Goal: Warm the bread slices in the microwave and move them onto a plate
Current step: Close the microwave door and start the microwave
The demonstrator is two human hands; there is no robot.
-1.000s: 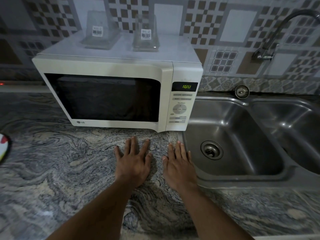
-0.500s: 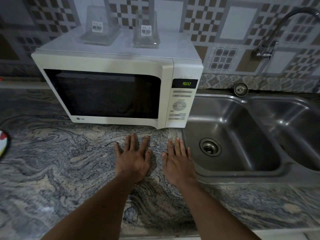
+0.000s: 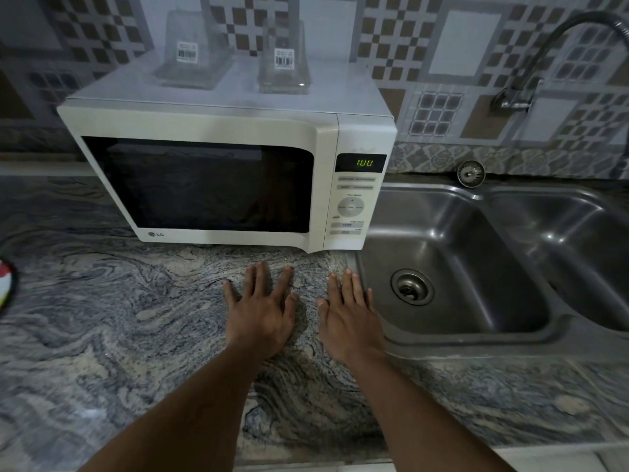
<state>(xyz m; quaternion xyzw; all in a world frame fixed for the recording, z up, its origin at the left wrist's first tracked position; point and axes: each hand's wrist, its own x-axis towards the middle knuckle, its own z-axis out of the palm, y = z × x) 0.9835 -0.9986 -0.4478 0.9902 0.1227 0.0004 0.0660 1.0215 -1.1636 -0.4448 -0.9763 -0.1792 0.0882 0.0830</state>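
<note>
A white microwave [image 3: 218, 124] stands on the marbled counter with its door shut; the window is dark and no bread shows. Its green display [image 3: 365, 162] is lit. My left hand [image 3: 260, 311] lies flat, palm down, on the counter just in front of the microwave, fingers spread, holding nothing. My right hand [image 3: 349, 313] lies flat beside it, next to the sink's edge, also holding nothing. The edge of a plate [image 3: 6, 284] with a red mark shows at the far left of the counter.
Two clear containers [image 3: 284, 59] with barcode labels sit on top of the microwave. A steel double sink [image 3: 476, 338] with a tap [image 3: 517, 97] fills the right side. A sink strainer [image 3: 470, 173] rests behind the basins. Counter [image 3: 119, 335] stretches left of my hands.
Both hands stay flat on the counter. The view shifted slightly, and the display's digits looked different half a second ago.
</note>
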